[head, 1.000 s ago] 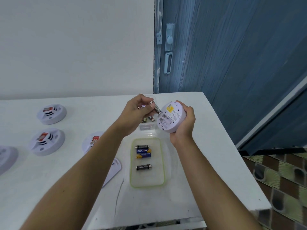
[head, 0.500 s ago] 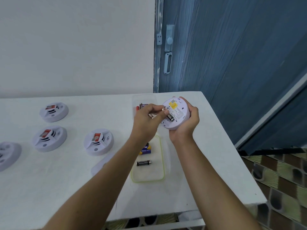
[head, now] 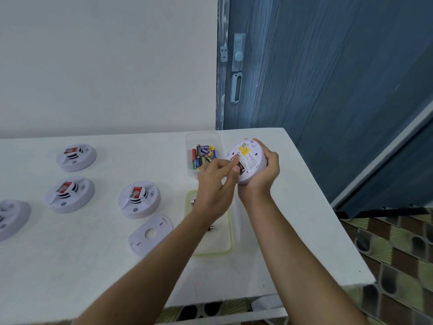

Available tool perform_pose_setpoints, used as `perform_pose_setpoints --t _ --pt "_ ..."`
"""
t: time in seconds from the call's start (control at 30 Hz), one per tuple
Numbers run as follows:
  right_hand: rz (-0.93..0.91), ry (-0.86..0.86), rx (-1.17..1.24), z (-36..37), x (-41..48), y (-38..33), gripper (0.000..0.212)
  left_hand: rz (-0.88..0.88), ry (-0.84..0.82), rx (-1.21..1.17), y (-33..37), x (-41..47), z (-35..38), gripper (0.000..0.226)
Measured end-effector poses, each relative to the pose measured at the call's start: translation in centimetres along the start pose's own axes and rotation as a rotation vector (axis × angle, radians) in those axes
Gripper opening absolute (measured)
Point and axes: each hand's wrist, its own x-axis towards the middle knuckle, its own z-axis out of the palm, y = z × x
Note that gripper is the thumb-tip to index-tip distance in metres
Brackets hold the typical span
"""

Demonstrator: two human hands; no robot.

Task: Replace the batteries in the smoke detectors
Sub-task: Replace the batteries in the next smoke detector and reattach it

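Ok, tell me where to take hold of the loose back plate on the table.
The near rim, from above and the front: the plate lies flat and thin on the table, so fingertips would likely need to tip an edge up. Hooking a fingertip in its round hole may help.

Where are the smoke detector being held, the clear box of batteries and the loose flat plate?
held smoke detector [head: 256, 150]: head view, white back face.
clear battery box [head: 202, 137]: head view, far wall.
mounting plate [head: 143, 243]: head view, flat surface below its hole.
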Motion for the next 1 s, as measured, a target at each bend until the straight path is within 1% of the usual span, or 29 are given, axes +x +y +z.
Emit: perform_pose_setpoints --t 0.1,0.13,0.2,0.23,0.3,0.37,0.4,0.5,0.57,0.63,0.7,0.77,0.87,0.93,1.0 --pt "0.033 0.021 -0.074 -0.2 0.7 -0.4 0.028 -0.027 -0.133 -0.038 -0.2 1.2 -1.2 0.032" --pt "0.048 0.027 -0.111 -0.2 1.0 -0.6 0.026 0.002 -0.157 -0.019 -0.3 1.7 -1.7 0.029" --pt "0.068 0.049 -0.174 -0.2 1.6 -0.7 0.023 0.099 -0.156 0.072 -0.7 3.1 -2.7 0.025" --pt "0.068 0.062 -0.196 -0.3 2.0 -0.8 0.024 0.112 -0.149 0.101 -0.8 4.0 -3.2 0.025" --pt "0.049 0.091 -0.216 -0.4 2.6 -0.9 0.024 0.064 -0.132 0.146 -0.9 5.8 -3.9 0.023" --pt "0.034 0.118 -0.225 -0.6 3.2 -1.0 0.023 -0.006 -0.12 0.29 -1.3 7.7 -4.4 0.024" --pt "0.035 0.13 -0.229 -0.8 3.5 -1.1 0.023 -0.047 -0.14 0.368 -1.9 8.8 -4.5 0.023" --pt "0.057 0.158 -0.231 -1.0 4.0 -1.2 0.023 -0.187 -0.241 0.537 -3.7 11.1 -4.5 0.021" --pt "0.066 0.165 -0.226 -1.1 4.3 -1.2 0.023 -0.255 -0.296 0.719 -4.9 12.2 -4.0 0.019" --pt "0.066 0.167 -0.224 -1.1 4.5 -1.1 0.023 -0.257 -0.355 0.934 -5.6 12.8 -3.3 0.035" --pt "0.069 0.167 -0.224 -1.1 4.7 -1.1 0.023 -0.237 -0.407 1.063 -5.8 13.1 -2.8 0.049" --pt "0.066 0.166 -0.219 -1.0 4.9 -1.1 0.023 -0.223 -0.425 1.109 -6.1 13.1 -2.5 0.054" --pt "0.072 0.17 -0.224 -0.9 5.0 -1.0 0.023 -0.238 -0.441 1.108 -6.3 13.0 -2.3 0.055" --pt "0.08 0.173 -0.22 -0.7 5.1 -0.9 0.022 -0.265 -0.44 1.065 -6.1 13.1 -2.2 0.054" --pt "0.085 0.166 -0.209 -0.5 5.0 -0.7 0.022 -0.272 -0.423 0.985 -5.7 13.1 -2.2 0.047"
